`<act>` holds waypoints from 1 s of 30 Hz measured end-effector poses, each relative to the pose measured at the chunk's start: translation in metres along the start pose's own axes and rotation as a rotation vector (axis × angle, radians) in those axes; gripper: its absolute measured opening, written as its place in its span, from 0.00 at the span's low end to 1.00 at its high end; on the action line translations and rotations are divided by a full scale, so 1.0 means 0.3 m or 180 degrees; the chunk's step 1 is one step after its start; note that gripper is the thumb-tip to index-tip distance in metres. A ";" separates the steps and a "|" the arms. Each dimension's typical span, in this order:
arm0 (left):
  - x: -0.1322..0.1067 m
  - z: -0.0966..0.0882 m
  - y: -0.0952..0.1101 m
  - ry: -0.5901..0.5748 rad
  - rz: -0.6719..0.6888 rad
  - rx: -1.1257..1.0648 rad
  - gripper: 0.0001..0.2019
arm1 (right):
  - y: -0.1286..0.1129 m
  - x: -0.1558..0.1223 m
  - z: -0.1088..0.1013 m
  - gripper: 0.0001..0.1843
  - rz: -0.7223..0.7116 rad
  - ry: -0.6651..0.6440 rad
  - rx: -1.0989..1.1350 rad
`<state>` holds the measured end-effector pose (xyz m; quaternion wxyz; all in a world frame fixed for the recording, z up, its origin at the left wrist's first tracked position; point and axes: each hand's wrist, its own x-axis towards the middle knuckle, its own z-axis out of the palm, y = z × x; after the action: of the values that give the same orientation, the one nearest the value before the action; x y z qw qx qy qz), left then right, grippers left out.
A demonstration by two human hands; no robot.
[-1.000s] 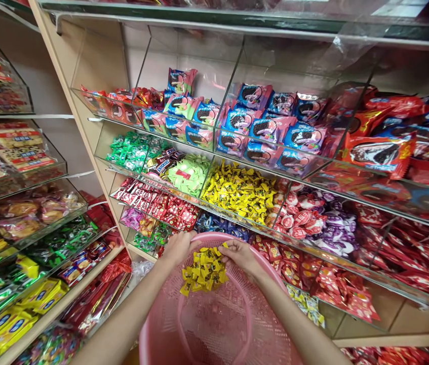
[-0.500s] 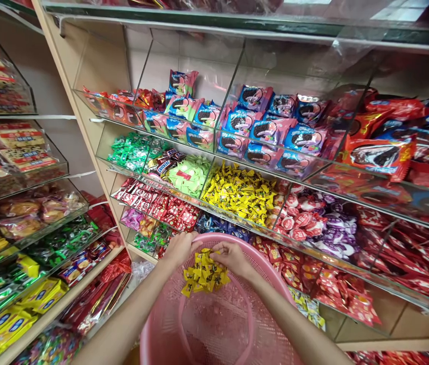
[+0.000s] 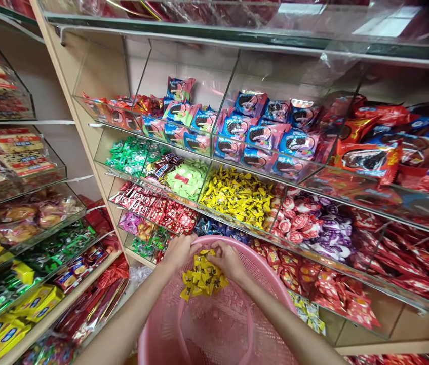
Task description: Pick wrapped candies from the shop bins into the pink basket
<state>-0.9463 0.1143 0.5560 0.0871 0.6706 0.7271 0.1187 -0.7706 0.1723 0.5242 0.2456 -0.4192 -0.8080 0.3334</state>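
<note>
A pink plastic mesh basket (image 3: 271, 314) tilts in front of me, below the candy bins. My left hand (image 3: 182, 251) is closed over its far rim on the left. Inside, against the far wall, lies a small heap of yellow-wrapped candies (image 3: 202, 279). My right hand (image 3: 226, 259) reaches in at the heap's right edge, its fingers curled and pinched on a yellow-wrapped candy; the fingertips are partly hidden. Beyond the rim, a clear bin holds many more yellow-wrapped candies (image 3: 237, 195).
Red and white wrapped candies (image 3: 296, 218) and purple ones (image 3: 334, 233) fill bins on the right. Blue-and-pink cookie packs (image 3: 263, 134) stand on the tier above. Green-wrapped candies (image 3: 128, 154) are at left. A side shelf (image 3: 58, 309) with yellow packs runs along my left.
My right hand has shifted slightly down and left, its fingers more curled at the candies. My left hand keeps its hold on the rim. The view has tilted a little.
</note>
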 end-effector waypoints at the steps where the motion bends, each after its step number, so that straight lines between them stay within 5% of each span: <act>1: 0.000 0.001 -0.002 0.0025 0.0008 0.0006 0.21 | -0.012 -0.005 -0.010 0.13 -0.0020 0.0032 -0.0120; 4: 0.001 0.002 -0.007 0.0046 0.0048 0.0058 0.19 | -0.087 -0.018 -0.081 0.15 -0.0285 0.0056 -0.0423; 9: 0.001 -0.003 -0.012 0.0000 0.0038 0.0091 0.20 | -0.253 0.039 -0.318 0.11 -0.1003 -0.0034 -0.0631; 14: -0.001 -0.010 -0.012 0.0045 0.0063 0.0089 0.20 | -0.280 0.176 -0.490 0.16 -0.1378 -0.0050 -0.1843; 21: -0.003 -0.020 -0.007 0.0015 -0.0014 0.0041 0.19 | -0.281 0.287 -0.469 0.23 -0.1358 -0.0871 -0.2838; 30: -0.008 -0.005 -0.025 0.0039 -0.0039 0.0056 0.20 | -0.273 0.313 -0.468 0.09 -0.1205 -0.0780 -0.2658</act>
<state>-0.9538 0.1112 0.5551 0.0775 0.6660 0.7328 0.1159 -0.7672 0.2630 0.6886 0.0154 -0.2851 -0.9581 -0.0237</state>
